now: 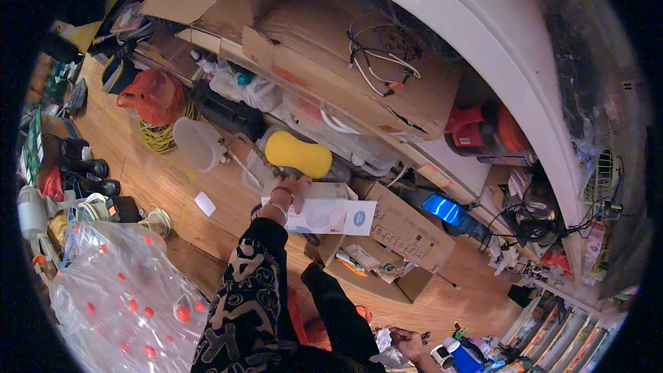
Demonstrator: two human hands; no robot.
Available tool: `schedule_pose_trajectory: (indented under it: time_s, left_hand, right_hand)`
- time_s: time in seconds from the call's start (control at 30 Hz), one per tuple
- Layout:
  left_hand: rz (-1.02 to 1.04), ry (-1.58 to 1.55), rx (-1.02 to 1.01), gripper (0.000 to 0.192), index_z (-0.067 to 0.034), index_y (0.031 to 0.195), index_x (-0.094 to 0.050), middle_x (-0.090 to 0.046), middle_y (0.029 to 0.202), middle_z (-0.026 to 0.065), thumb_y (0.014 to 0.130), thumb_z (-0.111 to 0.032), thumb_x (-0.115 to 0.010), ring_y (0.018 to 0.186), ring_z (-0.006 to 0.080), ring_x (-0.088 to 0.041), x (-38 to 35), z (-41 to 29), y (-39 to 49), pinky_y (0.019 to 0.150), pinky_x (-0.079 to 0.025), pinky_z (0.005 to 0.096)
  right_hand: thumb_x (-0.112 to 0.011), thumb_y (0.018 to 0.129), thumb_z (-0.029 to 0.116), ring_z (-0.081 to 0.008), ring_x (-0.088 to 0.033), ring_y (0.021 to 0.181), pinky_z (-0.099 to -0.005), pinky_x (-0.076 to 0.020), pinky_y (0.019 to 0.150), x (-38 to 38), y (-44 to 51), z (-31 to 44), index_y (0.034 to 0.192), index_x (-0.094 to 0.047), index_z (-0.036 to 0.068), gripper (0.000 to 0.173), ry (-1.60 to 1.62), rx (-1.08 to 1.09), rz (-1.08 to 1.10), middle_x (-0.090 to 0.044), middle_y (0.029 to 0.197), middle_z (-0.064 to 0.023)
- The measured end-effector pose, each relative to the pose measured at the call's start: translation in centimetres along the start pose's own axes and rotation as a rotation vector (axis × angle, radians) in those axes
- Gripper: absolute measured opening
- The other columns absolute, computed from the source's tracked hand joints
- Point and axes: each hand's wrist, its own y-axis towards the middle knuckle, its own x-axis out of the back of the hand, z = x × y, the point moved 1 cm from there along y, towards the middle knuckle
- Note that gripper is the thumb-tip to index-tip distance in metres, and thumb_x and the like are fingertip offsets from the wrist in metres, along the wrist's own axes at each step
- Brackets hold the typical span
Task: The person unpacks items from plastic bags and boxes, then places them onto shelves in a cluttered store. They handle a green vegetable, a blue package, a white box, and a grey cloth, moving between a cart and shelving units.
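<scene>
My left hand (291,192), with a red bracelet and a metal bangle at the wrist, grips the left end of a white printed carton (331,216). The fingers lie over its upper edge and hide that end. Beyond the fingertips a yellow rounded object (299,155) rests on a clear container. Just right of the carton stands an opened cardboard box (383,290) with papers and packets inside, its flap raised. Low in the view, my right hand (409,344) is beside crumpled whitish plastic (386,355); whether it holds it is unclear.
A large clear bag of red-capped bottles (129,305) fills the lower left. A translucent bucket (197,144), yellow cable (168,132) and red plastic bag (155,97) crowd the wooden floor. Above, a shelf carries a big cardboard box (331,57). Books (559,331) line the lower right.
</scene>
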Motion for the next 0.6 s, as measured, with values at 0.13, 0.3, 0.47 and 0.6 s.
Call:
schedule_pose_trajectory:
  time_s: [0.13,0.3,0.47,0.6]
  left_hand:
    - [-0.008,0.092,-0.007,0.108,-0.028,0.142,-0.023,-0.039,0.129,0.0222,0.048,-0.01,-0.074,0.123,0.0398,-0.037,-0.2,-1.1,-4.9,0.1,-0.024,0.0562]
    - [-0.482,-0.182,-0.358,0.094,-0.015,0.135,-0.036,-0.039,0.121,0.0226,0.05,-0.007,-0.075,0.114,0.0405,-0.041,-0.4,-2.2,-16.8,0.099,-0.031,0.0481]
    - [-0.643,-0.438,-0.469,0.084,-0.006,0.127,-0.041,-0.039,0.12,0.0209,0.052,-0.011,-0.08,0.113,0.039,-0.041,2.5,-7.9,-31.3,0.099,-0.035,0.041]
    - [-0.764,-0.467,-0.524,0.081,-0.005,0.125,-0.042,-0.037,0.123,0.0203,0.054,-0.01,-0.08,0.116,0.0366,-0.039,5.8,-12.6,-40.2,0.1,-0.034,0.0407]
  right_hand:
    - [-0.056,0.085,0.0,-0.0099,-0.055,0.073,-0.0243,-0.0452,0.065,1.3,-0.4,6.9,0.101,-0.063,-0.003,0.018,-0.085,-0.06,0.107,-0.063,0.082,-0.0017]
    - [-0.053,0.089,0.014,-0.0105,-0.058,0.072,-0.027,-0.0484,0.067,3.2,-0.1,16.6,0.097,-0.065,-0.001,0.021,-0.13,0.043,-0.102,-0.064,0.075,-0.0046]
    - [-0.063,0.08,0.008,-0.0217,-0.06,0.069,-0.0294,-0.0477,0.064,8.4,-3.6,34.2,0.094,-0.065,0.0,0.016,-0.047,0.529,-0.377,-0.062,0.076,-0.0126]
    - [-0.062,0.082,0.011,-0.0226,-0.063,0.076,-0.0315,-0.0504,0.067,12.7,-7.7,41.4,0.093,-0.067,0.0,0.017,0.02,0.621,-0.231,-0.066,0.085,-0.0131]
